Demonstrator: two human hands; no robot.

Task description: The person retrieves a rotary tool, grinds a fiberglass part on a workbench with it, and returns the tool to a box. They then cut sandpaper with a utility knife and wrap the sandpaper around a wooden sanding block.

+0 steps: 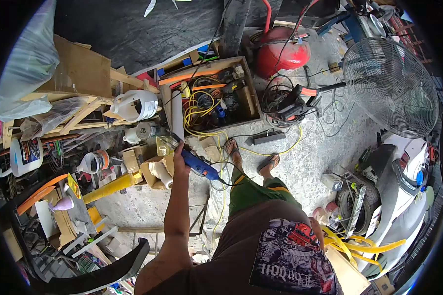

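Observation:
My left hand (181,153) is wrapped round the front part of a blue power tool (201,165), held out at the end of my stretched arm. A dark cord runs from the tool's back end towards my shorts. Beyond the tool, a wooden box (253,93) holds yellow cable (199,105) and several tools. My right hand (318,230) hangs low beside my shirt, near yellow straps (349,244). Its fingers are too hidden to make out.
A red tank (282,51) and a large fan (391,86) stand ahead to the right. Cables and a power strip (268,137) lie near my feet. Plastic jugs (138,105) and cartons crowd the left. A motorcycle (401,172) stands at the right.

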